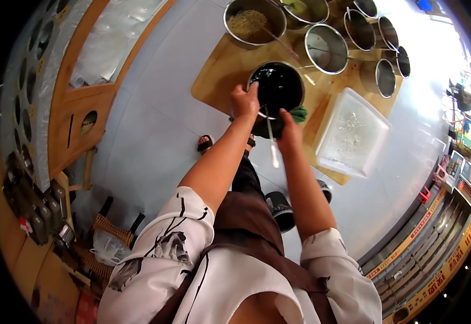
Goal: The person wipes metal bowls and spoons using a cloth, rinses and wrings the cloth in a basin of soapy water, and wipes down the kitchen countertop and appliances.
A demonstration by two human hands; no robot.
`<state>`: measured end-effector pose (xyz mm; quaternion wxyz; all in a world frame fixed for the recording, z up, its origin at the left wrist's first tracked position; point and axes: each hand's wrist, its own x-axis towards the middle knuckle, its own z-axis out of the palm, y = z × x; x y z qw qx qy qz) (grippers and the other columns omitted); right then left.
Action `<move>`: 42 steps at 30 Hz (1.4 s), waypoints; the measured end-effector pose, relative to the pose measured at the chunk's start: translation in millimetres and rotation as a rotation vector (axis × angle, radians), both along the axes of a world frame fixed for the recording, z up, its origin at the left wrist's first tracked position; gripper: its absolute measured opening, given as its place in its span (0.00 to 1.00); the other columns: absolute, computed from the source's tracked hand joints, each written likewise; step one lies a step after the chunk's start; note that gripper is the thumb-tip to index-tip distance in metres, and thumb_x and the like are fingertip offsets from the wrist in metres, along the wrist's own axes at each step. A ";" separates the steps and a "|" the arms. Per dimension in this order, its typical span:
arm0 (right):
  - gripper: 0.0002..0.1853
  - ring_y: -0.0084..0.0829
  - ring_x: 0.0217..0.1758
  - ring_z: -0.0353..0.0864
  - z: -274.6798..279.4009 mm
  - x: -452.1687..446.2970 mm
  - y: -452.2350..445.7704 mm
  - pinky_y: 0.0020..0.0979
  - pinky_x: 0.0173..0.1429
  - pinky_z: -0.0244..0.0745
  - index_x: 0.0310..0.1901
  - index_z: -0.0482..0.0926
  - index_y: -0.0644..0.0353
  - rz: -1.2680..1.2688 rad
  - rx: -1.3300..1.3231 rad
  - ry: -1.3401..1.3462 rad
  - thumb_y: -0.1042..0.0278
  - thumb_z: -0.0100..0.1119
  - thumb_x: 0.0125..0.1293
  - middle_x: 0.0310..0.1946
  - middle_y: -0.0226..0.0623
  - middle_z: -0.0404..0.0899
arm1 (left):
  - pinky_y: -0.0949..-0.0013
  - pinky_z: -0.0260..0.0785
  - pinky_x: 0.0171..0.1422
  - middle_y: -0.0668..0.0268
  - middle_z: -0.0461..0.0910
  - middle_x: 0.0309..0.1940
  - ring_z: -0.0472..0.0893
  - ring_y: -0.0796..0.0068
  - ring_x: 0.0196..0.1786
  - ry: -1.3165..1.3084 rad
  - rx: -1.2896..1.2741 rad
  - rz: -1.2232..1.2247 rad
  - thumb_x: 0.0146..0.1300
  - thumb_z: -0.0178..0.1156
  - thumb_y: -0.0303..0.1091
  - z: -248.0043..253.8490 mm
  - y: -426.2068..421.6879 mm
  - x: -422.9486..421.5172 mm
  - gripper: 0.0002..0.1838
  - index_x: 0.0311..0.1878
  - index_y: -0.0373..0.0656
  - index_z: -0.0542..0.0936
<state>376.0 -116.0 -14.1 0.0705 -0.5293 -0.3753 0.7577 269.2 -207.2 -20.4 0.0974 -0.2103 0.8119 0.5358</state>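
A round metal pot (302, 86) with dark, shiny contents is held near the front edge of the wooden board. My left hand (244, 101) is closed on the pot's left rim, thumb over the edge. At the near right side, my right hand (289, 131) grips a dark green cloth (299, 114) pressed against the pot. A spoon (272, 143) with a pale handle leans out over the near rim, between my hands. The fingers of my right hand are partly hidden by the cloth.
Several metal pots, one with grainy brown food (248, 24), stand on the wooden board (216, 70). A white plastic tray (351, 135) lies at its right. A wooden cabinet (76, 119) stands left. Near my legs are a dark bin (280, 209) and a wicker chair (111, 229).
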 end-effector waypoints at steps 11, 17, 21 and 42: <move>0.29 0.54 0.58 0.63 -25.3 94.3 21.6 0.41 0.62 0.57 0.57 0.62 0.73 0.569 1.404 -0.424 0.73 0.56 0.52 0.53 0.59 0.66 | 0.71 0.71 0.32 0.67 0.71 0.24 0.73 0.77 0.26 -0.366 0.472 -0.093 0.66 0.48 0.45 -9.8 -206.4 56.7 0.16 0.32 0.42 0.70; 0.37 0.59 0.65 0.53 -36.8 44.6 -68.3 0.46 0.68 0.48 0.59 0.56 0.74 0.725 1.433 -0.169 0.78 0.56 0.44 0.60 0.62 0.55 | 0.69 0.71 0.28 0.67 0.72 0.22 0.73 0.76 0.22 -0.519 0.220 0.121 0.66 0.48 0.47 7.4 -336.0 128.8 0.17 0.30 0.42 0.70; 0.37 0.58 0.66 0.50 -45.1 17.3 -116.5 0.51 0.68 0.46 0.61 0.55 0.73 0.708 1.601 -0.267 0.76 0.54 0.45 0.62 0.60 0.53 | 0.73 0.69 0.25 0.68 0.72 0.20 0.71 0.79 0.21 -0.549 0.239 0.205 0.67 0.46 0.46 19.2 -360.1 159.4 0.18 0.28 0.42 0.70; 0.18 0.24 0.37 0.74 45.3 43.3 -202.0 0.28 0.44 0.69 0.38 0.77 0.70 1.231 0.304 0.069 0.58 0.54 0.63 0.33 0.34 0.78 | 0.73 0.68 0.27 0.68 0.74 0.22 0.73 0.79 0.21 -0.370 0.244 0.328 0.64 0.51 0.44 107.4 -394.7 237.5 0.17 0.29 0.39 0.71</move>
